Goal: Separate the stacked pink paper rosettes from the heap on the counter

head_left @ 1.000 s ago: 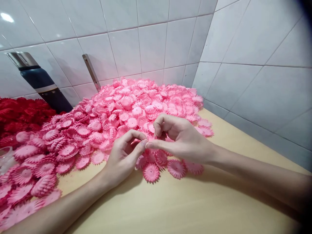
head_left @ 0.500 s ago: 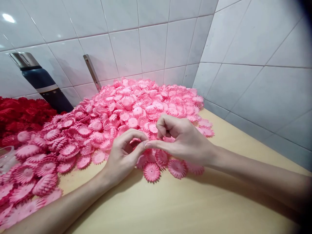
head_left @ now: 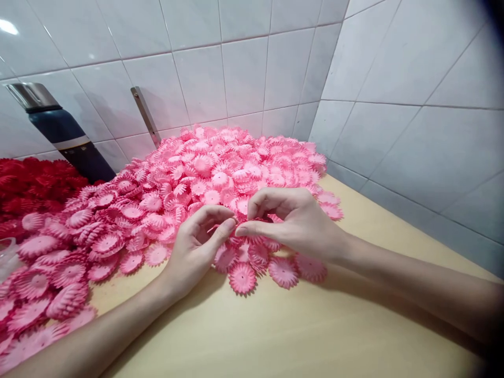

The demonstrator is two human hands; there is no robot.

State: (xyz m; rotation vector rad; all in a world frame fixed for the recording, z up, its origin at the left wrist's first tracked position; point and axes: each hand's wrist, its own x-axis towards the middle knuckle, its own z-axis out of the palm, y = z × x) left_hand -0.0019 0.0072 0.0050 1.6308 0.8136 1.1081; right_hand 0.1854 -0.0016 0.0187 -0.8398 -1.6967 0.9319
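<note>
My left hand (head_left: 199, 241) is closed in a pinch, thumb against forefinger, with a thin pink-red edge showing at the tips. What it holds is mostly hidden by the fingers. Close beside it, my right hand (head_left: 293, 223) has its forefinger curled and its thumb stretched toward the left thumb. Dark pink shows between the right fingers, but whether it is held or lies behind cannot be made out. Below the hands several pink scalloped fabric flower discs (head_left: 242, 278) lie on the table, each with a small centre hole visible on some.
A large heap of pink flower discs (head_left: 220, 178) rises against the tiled wall (head_left: 200, 73). Red pieces (head_left: 37, 184) are piled at the left, beside a dark blue bottle (head_left: 74, 136). A metal strip (head_left: 145, 115) leans on the wall. The pale table (head_left: 252, 336) extends in front.
My right fingers have uncurled slightly and moved down toward the thumb. The thumbs have drawn a little apart, and the view has shifted slightly.
</note>
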